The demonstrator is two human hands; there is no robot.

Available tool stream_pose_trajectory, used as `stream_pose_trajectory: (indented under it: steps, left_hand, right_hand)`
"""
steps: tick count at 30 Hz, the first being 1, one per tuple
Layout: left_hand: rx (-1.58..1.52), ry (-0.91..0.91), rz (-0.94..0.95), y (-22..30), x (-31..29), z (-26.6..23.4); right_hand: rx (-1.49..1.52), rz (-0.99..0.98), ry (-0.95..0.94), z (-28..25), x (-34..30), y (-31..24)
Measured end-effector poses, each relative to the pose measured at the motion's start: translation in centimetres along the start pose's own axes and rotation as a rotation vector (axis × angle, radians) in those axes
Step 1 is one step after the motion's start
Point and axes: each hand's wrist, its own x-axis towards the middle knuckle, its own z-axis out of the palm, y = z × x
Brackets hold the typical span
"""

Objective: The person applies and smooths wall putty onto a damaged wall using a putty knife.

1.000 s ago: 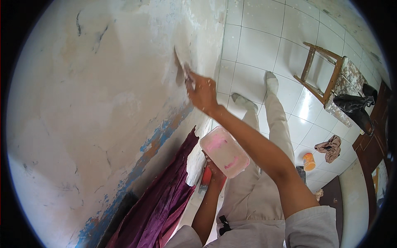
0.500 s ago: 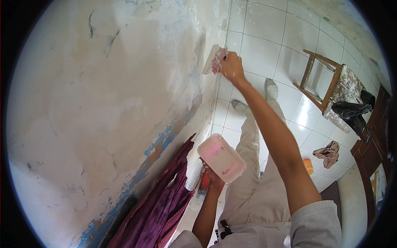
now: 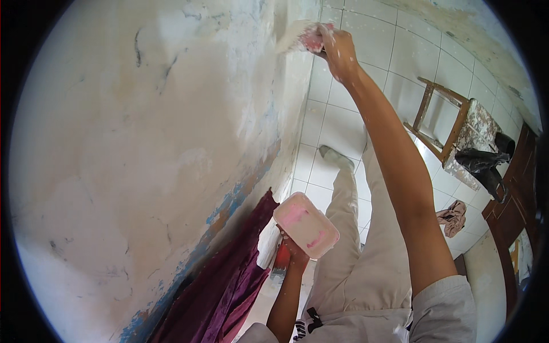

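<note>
With my right arm stretched out far ahead, my right hand [image 3: 341,56] grips a putty knife [image 3: 306,38] by its pink, putty-smeared handle. Its pale wide blade is blurred and lies at or very near the wall [image 3: 154,114]; actual contact is hard to make out. My left hand [image 3: 293,246] holds a shallow rectangular plastic tub [image 3: 307,224] from beneath and the side, close in front of my legs. Whitish putty covers the inside of the tub, with pink patches showing. Most of the left fingers are hidden under it.
A purple cloth [image 3: 229,280] hangs along the wall at lower left. Blue and brown old paint [image 3: 229,203] shows in a strip on the wall. To the right, a paint-spattered wooden stool [image 3: 477,128] bears a black bag [image 3: 483,163]; a crumpled cloth [image 3: 453,218] lies on the tiled floor [image 3: 372,34].
My right hand has moved the putty knife farther away along the wall, and the blade has become blurred. The tub in my left hand has barely shifted. The view has moved slightly.
</note>
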Motion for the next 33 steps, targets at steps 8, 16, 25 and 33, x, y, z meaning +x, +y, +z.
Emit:
stream_pose_trajectory:
  steps: [8, 16, 25, 33]
  left_hand:
    - [-0.023, -0.025, -0.002, 0.5, 0.5, 2.2]
    - [-0.052, -0.034, -0.015, -0.5, 0.5, 4.8]
    - [-0.087, -0.029, 0.011, -1.8, 0.1, 5.6]
    - [-0.127, -0.042, 0.015, -2.8, -0.2, 7.1]
  right_hand:
    - [-0.614, -0.403, 0.160, 6.8, -6.3, -1.4]
    - [-0.631, -0.769, -0.139, 10.2, -17.3, -0.5]
    - [-0.802, -0.164, -0.029, 4.3, -3.8, -4.5]
    - [-0.304, -0.023, -0.118, 7.5, 4.0, -11.3]
